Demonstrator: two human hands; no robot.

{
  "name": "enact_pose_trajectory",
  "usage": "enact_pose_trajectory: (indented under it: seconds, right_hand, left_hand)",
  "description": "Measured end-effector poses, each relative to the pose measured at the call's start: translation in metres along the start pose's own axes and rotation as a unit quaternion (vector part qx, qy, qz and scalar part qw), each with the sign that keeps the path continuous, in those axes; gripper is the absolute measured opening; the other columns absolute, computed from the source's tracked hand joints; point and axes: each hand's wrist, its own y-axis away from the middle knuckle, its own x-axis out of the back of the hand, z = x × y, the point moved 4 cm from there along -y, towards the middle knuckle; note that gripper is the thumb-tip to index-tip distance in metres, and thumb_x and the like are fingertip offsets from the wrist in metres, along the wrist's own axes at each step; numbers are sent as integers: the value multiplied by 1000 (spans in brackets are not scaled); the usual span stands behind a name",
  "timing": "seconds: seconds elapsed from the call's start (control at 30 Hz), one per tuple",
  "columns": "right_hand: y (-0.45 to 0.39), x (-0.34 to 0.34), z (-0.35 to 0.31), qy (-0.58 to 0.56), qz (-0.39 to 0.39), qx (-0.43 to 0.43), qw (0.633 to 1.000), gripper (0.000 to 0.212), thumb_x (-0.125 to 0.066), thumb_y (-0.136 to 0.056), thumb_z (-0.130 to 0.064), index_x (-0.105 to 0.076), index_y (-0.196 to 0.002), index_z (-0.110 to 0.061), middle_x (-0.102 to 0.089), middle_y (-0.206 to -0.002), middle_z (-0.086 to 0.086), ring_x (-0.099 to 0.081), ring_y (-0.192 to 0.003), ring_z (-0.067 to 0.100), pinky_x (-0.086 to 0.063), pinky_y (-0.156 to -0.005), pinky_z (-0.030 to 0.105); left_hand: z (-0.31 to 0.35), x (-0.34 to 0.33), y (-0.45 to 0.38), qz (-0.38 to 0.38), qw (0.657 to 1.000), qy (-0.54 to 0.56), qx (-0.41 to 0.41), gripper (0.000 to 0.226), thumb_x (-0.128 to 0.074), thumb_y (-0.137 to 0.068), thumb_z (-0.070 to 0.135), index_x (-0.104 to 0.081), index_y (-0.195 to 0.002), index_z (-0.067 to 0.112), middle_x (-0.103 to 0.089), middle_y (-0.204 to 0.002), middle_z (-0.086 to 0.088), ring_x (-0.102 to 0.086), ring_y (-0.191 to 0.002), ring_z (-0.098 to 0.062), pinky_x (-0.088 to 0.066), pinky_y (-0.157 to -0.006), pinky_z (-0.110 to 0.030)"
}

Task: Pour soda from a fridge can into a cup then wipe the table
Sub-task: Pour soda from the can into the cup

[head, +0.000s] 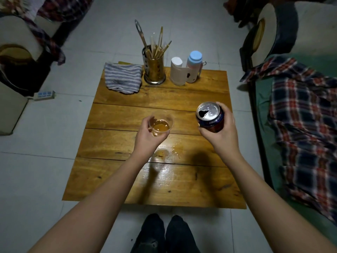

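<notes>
A low table (pixel 127 114) of wooden planks stands on a pale tiled floor (pixel 45 143). Along its far edge lie a striped cloth (pixel 123 78) at left, then a metal holder of chopsticks (pixel 154 70), a white roll (pixel 176 73) and a blue-capped bottle (pixel 193 67). A small amber spill (pixel 166 153) wets the near middle.

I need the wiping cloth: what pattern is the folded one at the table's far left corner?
The folded cloth has grey and white stripes, clearest in the head view.
</notes>
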Motion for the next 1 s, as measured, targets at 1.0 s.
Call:
enact_pose_trajectory:
  seconds: [1.0]
  right_hand:
    - [11, -66, 123, -35, 44, -75, 996, 76, -80, -68, -21, -32, -125, -36, -43, -130, -12, -40, -122, 3, -32, -98, 15]
  left_hand:
    - [-161, -58, -91, 6, 999, 30, 34, 79, -83, -64, 15, -42, -132, 15, -53, -127, -2, -51, -116, -17, -41, -101, -28]
